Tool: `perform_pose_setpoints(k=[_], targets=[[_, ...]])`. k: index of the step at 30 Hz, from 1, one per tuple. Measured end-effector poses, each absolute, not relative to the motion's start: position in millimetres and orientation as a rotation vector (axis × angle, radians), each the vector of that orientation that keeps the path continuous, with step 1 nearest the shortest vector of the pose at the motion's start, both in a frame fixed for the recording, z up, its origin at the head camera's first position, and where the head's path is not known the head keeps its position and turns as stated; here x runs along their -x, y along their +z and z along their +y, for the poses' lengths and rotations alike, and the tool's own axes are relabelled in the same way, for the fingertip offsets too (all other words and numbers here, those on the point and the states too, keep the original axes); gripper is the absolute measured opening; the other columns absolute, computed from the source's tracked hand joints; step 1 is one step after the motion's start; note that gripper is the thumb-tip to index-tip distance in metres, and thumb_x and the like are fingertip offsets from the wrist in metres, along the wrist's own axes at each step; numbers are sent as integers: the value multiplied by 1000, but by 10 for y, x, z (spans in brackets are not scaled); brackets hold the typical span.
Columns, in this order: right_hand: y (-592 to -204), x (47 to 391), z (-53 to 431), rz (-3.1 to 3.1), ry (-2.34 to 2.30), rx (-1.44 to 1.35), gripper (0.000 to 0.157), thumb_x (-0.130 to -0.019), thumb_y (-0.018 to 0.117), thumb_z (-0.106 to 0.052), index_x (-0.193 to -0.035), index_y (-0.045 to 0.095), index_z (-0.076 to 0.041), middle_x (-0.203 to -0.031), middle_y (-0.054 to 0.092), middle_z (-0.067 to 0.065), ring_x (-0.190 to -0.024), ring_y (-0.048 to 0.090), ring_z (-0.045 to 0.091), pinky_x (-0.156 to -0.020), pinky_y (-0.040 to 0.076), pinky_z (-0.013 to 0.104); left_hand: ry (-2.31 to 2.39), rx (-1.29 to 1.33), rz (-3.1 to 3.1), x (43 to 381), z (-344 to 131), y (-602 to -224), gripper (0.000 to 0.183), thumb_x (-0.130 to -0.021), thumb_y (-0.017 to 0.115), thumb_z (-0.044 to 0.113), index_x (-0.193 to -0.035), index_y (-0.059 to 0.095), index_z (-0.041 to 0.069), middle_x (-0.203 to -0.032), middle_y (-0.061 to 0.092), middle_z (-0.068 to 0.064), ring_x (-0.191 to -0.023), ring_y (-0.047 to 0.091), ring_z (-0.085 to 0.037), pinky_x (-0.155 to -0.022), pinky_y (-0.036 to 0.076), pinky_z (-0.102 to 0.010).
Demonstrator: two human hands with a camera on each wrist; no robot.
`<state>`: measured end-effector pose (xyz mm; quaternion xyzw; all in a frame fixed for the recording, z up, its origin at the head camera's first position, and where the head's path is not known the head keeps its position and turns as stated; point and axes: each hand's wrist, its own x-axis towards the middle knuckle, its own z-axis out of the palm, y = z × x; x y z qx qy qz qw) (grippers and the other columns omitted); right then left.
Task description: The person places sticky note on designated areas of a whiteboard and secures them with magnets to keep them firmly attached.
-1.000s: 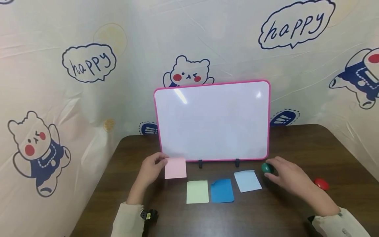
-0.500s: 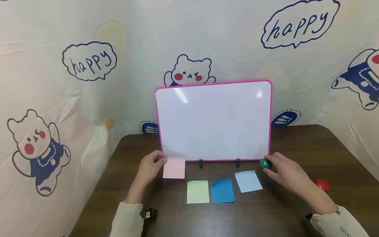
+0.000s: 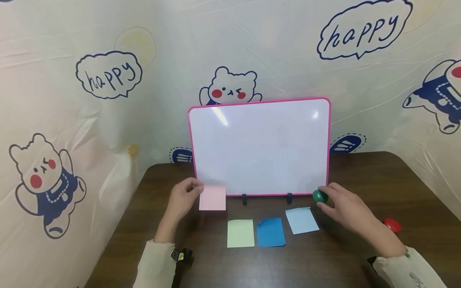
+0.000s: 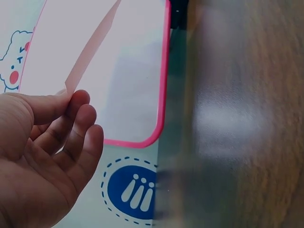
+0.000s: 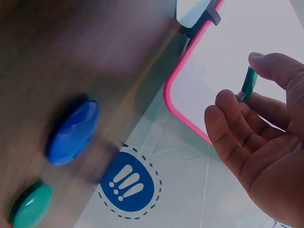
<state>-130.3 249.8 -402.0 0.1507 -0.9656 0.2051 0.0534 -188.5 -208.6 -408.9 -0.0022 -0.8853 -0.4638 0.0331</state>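
a printed cloth backdrop [image 3: 162, 80] fills the far side, and the dark wooden tabletop [image 3: 252, 268] stands in front of it. upright near the back is the pink-framed whiteboard [image 3: 259, 148], light-looking but stiff, its face glossy and likely slick; the frame would be the part to grip.

the left hand [image 3: 181, 198] pinches the pink note [image 3: 213, 199] between thumb and fingers at its upper left corner. the right hand [image 3: 347, 204] grips the green disc [image 3: 319, 196] between thumb and fingertips, near the board's lower right corner.

the pink note overlaps the board's lower left corner and hangs below the frame; whether it touches the board i cannot tell. it should be nearly weightless, limp and easy to crease, so a corner or edge is the place to take it. on the tabletop lie a pale green note [image 3: 240, 233], a blue note [image 3: 271, 232] and, slightly turned, a pale blue note [image 3: 302, 220].

the green disc looks hard, smooth and light, perhaps slippery, best held by its rim. a red disc [image 3: 392, 225] sits beside the right forearm; the right wrist view adds a blue disc [image 5: 73, 133] and a second green disc [image 5: 32, 206]. smallest are the board's black feet [image 3: 244, 199].
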Motion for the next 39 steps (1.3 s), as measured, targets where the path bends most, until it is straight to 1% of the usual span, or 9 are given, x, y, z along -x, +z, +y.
perform_pose_setpoints(k=[4,7,13,15,20,25,32,35,39], targets=[[-3976,1331,2461,-2906,627,-482,48,-84,84,-16,-124,64,2,-96,57,5,-77,54,17,-70,59,38,-1428,5,-2707,1912,-2073,-4069,17,-100,66,22,-111,70,10,-105,68,-7,-98,61,-28,-90,53,-46],[-3927,1354,2434,-2894,633,-496,48,-84,84,-15,-124,63,2,-96,57,6,-77,54,17,-70,59,39,-1448,19,-2695,1935,-2051,-4054,18,-100,66,23,-111,70,10,-105,68,-8,-96,63,-30,-88,54,-45],[-3866,1400,2395,-2850,662,-537,45,-83,84,-11,-121,64,2,-98,59,9,-82,63,23,-71,60,41,-1486,5,-2674,1978,-1996,-3993,17,-100,66,24,-111,69,11,-103,68,-7,-94,65,-38,-80,55,-41],[-3855,1415,2386,-2844,661,-543,44,-83,84,-11,-121,64,2,-98,60,9,-83,65,24,-70,60,41,-1503,-9,-2666,1992,-1979,-3975,17,-100,66,24,-110,69,11,-104,68,-7,-95,64,-39,-80,55,-43],[-3832,1441,2367,-2860,659,-533,45,-84,83,-12,-122,64,2,-98,59,9,-83,66,24,-70,60,42,-1514,-39,-2647,2035,-1944,-3949,17,-100,65,25,-111,69,12,-107,68,-8,-97,63,-35,-81,56,-45],[-3815,1464,2355,-2861,651,-537,47,-84,83,-13,-124,64,3,-100,60,10,-81,65,22,-71,60,41,-1499,-35,-2606,2085,-1913,-3918,18,-100,66,25,-110,70,11,-107,69,-7,-94,63,-28,-84,56,-41],[-3774,1492,2330,-2853,611,-550,48,-84,83,-13,-124,63,4,-99,61,11,-75,58,17,-66,59,37,-1546,-67,-2556,2149,-1904,-3822,19,-100,66,23,-112,69,9,-108,68,-9,-96,64,-30,-88,55,-40],[-3755,1495,2318,-2857,605,-550,48,-84,83,-13,-124,63,4,-98,60,10,-73,56,16,-64,57,34,-1545,-75,-2544,2195,-1915,-3801,20,-100,66,24,-113,69,9,-110,67,-9,-95,64,-27,-89,55,-39],[-3742,1501,2300,-2858,596,-547,47,-85,82,-14,-124,63,4,-98,60,9,-74,55,16,-63,56,31,-1543,-80,-2522,2260,-1929,-3767,19,-100,66,24,-112,69,9,-112,67,-8,-97,65,-26,-89,55,-38]])
